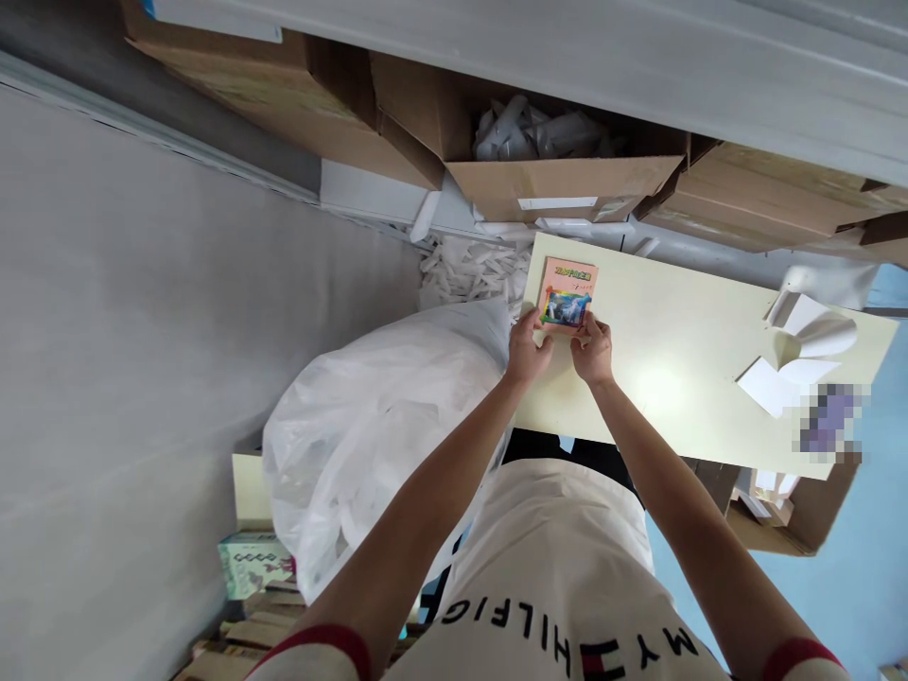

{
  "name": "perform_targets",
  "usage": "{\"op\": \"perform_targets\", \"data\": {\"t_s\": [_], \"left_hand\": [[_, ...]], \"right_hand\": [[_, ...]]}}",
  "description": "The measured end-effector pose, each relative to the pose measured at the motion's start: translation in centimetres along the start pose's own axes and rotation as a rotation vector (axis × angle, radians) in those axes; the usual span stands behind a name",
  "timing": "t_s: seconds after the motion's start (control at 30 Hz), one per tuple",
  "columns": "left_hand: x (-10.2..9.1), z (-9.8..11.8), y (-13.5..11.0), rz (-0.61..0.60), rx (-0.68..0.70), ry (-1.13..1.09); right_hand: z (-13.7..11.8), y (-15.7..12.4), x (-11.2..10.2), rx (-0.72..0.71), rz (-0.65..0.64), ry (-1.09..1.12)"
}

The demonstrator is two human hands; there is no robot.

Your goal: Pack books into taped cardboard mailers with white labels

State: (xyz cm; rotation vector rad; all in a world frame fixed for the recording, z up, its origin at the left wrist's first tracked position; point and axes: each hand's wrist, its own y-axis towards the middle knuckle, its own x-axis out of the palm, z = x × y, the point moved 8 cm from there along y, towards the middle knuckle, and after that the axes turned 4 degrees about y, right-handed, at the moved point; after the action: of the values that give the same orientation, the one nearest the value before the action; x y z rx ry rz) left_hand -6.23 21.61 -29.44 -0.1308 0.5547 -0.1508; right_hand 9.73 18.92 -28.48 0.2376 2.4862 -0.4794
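A small orange booklet with a colourful picture on its cover lies on the pale yellow table near its left end. My left hand pinches the booklet's near left corner. My right hand grips its near right corner, fingers curled on the edge. Both forearms reach out from my white shirt toward it.
A big white plastic bag bulges left of the table. Open cardboard boxes with white paper pieces stand behind. Folded white papers lie at the table's right end. Stacked booklets sit low on the left.
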Motion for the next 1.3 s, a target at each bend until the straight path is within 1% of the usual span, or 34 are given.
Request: {"op": "perform_targets", "data": {"t_s": [0.1,0.2,0.3,0.37,0.43,0.5,0.6,0.67,0.73,0.83,0.9,0.97,1.07,1.17,1.3], "left_hand": [[0.2,0.2,-0.1,-0.031,-0.019,0.038],[0.1,0.8,-0.6,-0.031,-0.019,0.055],[-0.5,2.2,-1.8,-0.004,-0.006,0.053],[-0.9,3.3,-3.1,-0.005,-0.007,0.037],[-1.2,4.6,-4.6,-0.043,-0.026,0.005],[-1.3,5.9,-6.3,-0.098,-0.057,-0.039],[-1.5,8.1,-9.0,-0.126,-0.098,-0.096],[-1.5,9.6,-10.9,-0.098,-0.119,-0.109],[-1.5,11.1,-12.9,-0.043,-0.138,-0.107],[-1.0,13.0,-16.5,0.045,-0.155,-0.089],[-0.4,14.0,-19.0,0.084,-0.158,-0.065],[0.0,14.6,-21.6,0.100,-0.163,-0.037],[-0.1,15.0,-25.0,0.140,-0.185,-0.027],[-1.2,14.7,-27.8,0.212,-0.231,-0.052],[-2.8,13.6,-30.8,0.294,-0.277,-0.053]], "right_hand": [[0.4,-0.1,-0.1,0.001,-0.006,0.012],[1.4,-1.1,-0.9,0.041,-0.008,0.057],[2.3,-3.6,-2.6,0.084,-0.033,0.171],[3.0,-5.9,-4.2,0.106,-0.048,0.252],[3.7,-8.3,-6.0,0.118,-0.084,0.300],[4.4,-10.4,-8.0,0.139,-0.105,0.300],[5.1,-12.4,-10.8,0.150,-0.128,0.291],[5.0,-12.9,-12.3,0.116,-0.158,0.310],[4.7,-13.1,-13.7,0.057,-0.199,0.339],[4.2,-13.0,-15.4,-0.045,-0.265,0.370],[4.3,-13.0,-16.3,-0.089,-0.295,0.376],[4.6,-13.2,-16.8,-0.105,-0.331,0.376],[4.8,-14.2,-16.5,-0.114,-0.411,0.376],[4.2,-15.8,-15.2,-0.136,-0.506,0.372],[2.7,-18.4,-12.6,-0.192,-0.633,0.339]]}}
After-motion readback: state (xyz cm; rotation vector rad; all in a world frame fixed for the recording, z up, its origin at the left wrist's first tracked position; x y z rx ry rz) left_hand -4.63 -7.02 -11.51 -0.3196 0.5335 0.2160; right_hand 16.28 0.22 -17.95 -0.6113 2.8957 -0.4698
